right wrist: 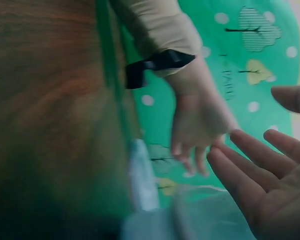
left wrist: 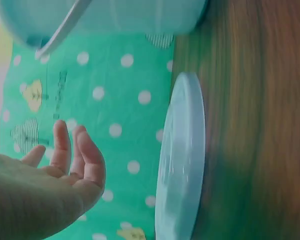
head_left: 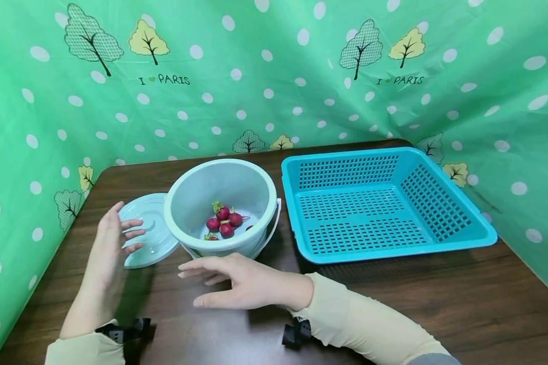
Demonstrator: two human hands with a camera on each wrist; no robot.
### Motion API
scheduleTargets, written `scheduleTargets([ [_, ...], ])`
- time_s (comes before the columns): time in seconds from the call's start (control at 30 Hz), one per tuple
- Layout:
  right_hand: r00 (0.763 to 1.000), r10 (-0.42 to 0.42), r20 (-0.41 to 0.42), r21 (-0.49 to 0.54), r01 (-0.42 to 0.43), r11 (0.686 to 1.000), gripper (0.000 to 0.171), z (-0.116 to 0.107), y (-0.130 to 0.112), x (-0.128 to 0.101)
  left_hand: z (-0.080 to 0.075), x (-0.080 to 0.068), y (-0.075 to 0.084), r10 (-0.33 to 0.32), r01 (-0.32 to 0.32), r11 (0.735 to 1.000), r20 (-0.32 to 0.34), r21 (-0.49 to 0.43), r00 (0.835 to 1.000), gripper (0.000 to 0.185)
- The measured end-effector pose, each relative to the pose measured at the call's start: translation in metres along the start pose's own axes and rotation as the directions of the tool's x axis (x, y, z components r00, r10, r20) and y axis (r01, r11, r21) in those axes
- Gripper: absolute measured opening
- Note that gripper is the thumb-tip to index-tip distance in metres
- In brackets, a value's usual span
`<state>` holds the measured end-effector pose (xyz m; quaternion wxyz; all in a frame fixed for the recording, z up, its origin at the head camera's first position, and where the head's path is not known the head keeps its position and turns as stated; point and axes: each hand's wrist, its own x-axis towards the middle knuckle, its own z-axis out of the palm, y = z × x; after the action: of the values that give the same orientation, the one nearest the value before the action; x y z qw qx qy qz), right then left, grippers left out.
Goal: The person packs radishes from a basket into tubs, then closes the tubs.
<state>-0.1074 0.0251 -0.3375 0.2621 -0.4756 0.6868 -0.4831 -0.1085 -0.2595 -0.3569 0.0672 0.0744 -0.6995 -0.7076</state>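
Observation:
A pale blue bucket (head_left: 173, 230) with a white handle stands on the table, several red radishes (head_left: 226, 230) with bits of green leaf lying at its bottom. To its left lies a round, pale blue lid (head_left: 152, 243), seen edge-on in the left wrist view (left wrist: 187, 155). My left hand (head_left: 111, 243) is raised beside the lid with loosely bent fingers and nothing in them. In front of the bucket hovers my right hand (head_left: 242, 284), its fingers extended to the left and holding nothing. Both hands appear apart from the bucket.
A blue perforated basket (head_left: 361, 220) sits right of the bucket, with nothing in it. The dark wooden table (head_left: 201, 334) is bordered by a green dotted cloth (head_left: 274, 66) behind and at the sides. Each wrist wears a black strap device (head_left: 297, 332).

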Motion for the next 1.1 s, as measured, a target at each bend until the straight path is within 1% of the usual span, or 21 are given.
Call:
scheduleTargets([
  [0.1, 0.998, 0.045, 0.04, -0.06, -0.043, 0.997, 0.062, 0.004, 0.012, 0.01, -0.015, -0.003, -0.002, -0.001, -0.005, 0.995, -0.061, -0.096, 0.998, 0.061],
  [0.17, 0.996, 0.082, 0.037, -0.063, -0.08, 0.995, 0.067, 0.007, 0.017, 0.018, -0.021, -0.004, -0.002, -0.019, 0.003, 0.989, -0.111, -0.146, 0.994, 0.061],
  [0.23, 0.991, 0.131, 0.015, -0.008, -0.131, 0.991, 0.071, 0.012, 0.021, 0.025, -0.025, -0.003, -0.002, -0.054, 0.022, 0.984, -0.18, -0.177, 0.982, 0.06],
  [0.3, 0.984, 0.176, -0.013, 0.073, -0.175, 0.982, 0.073, 0.017, 0.023, 0.034, -0.028, -0.003, -0.001, -0.086, 0.042, 0.983, -0.241, -0.18, 0.967, 0.062],
  [0.37, 0.973, 0.225, -0.048, 0.165, -0.214, 0.963, 0.074, 0.023, 0.024, 0.042, -0.031, -0.001, -0.001, -0.105, 0.051, 0.981, -0.294, -0.186, 0.95, 0.062],
  [0.4, 0.968, 0.245, -0.06, 0.212, -0.227, 0.95, 0.074, 0.026, 0.024, 0.046, -0.032, -0.001, -0.001, -0.11, 0.05, 0.98, -0.31, -0.193, 0.944, 0.062],
  [0.43, 0.963, 0.262, -0.07, 0.253, -0.237, 0.938, 0.075, 0.029, 0.023, 0.05, -0.033, -0.001, -0.001, -0.11, 0.045, 0.978, -0.319, -0.203, 0.941, 0.062],
  [0.5, 0.95, 0.296, -0.097, 0.313, -0.253, 0.915, 0.075, 0.034, 0.023, 0.058, -0.036, 0.0, -0.002, -0.104, 0.029, 0.973, -0.322, -0.229, 0.941, 0.062],
  [0.6, 0.922, 0.362, -0.141, 0.374, -0.289, 0.881, 0.076, 0.044, 0.022, 0.071, -0.038, -0.001, -0.004, -0.116, 0.034, 0.968, -0.321, -0.249, 0.94, 0.063],
  [0.67, 0.899, 0.398, -0.183, 0.375, -0.31, 0.873, 0.077, 0.052, 0.024, 0.079, -0.039, 0.001, -0.007, -0.145, 0.062, 0.967, -0.335, -0.248, 0.931, 0.062],
  [0.73, 0.879, 0.425, -0.216, 0.355, -0.334, 0.873, 0.079, 0.059, 0.026, 0.086, -0.039, 0.003, -0.009, -0.18, 0.092, 0.964, -0.358, -0.248, 0.916, 0.062],
  [0.8, 0.854, 0.45, -0.261, 0.333, -0.357, 0.873, 0.081, 0.066, 0.029, 0.092, -0.039, 0.005, -0.012, -0.221, 0.124, 0.956, -0.37, -0.267, 0.902, 0.061],
  [0.87, 0.822, 0.473, -0.316, 0.358, -0.358, 0.862, 0.082, 0.071, 0.031, 0.099, -0.042, 0.007, -0.014, -0.25, 0.148, 0.945, -0.357, -0.291, 0.9, 0.062],
  [0.93, 0.768, 0.509, -0.389, 0.426, -0.34, 0.839, 0.081, 0.075, 0.033, 0.106, -0.045, 0.009, -0.016, -0.274, 0.169, 0.934, -0.328, -0.314, 0.904, 0.063],
  [1.03, 0.688, 0.533, -0.493, 0.522, -0.256, 0.814, 0.08, 0.079, 0.038, 0.118, -0.05, 0.013, -0.02, -0.286, 0.194, 0.926, -0.269, -0.323, 0.92, 0.065],
  [1.07, 0.666, 0.538, -0.517, 0.54, -0.234, 0.809, 0.081, 0.081, 0.039, 0.121, -0.052, 0.015, -0.021, -0.283, 0.199, 0.928, -0.249, -0.316, 0.926, 0.066],
  [1.1, 0.649, 0.541, -0.535, 0.547, -0.222, 0.807, 0.08, 0.082, 0.041, 0.123, -0.054, 0.017, -0.023, -0.28, 0.203, 0.929, -0.231, -0.31, 0.932, 0.067],
])
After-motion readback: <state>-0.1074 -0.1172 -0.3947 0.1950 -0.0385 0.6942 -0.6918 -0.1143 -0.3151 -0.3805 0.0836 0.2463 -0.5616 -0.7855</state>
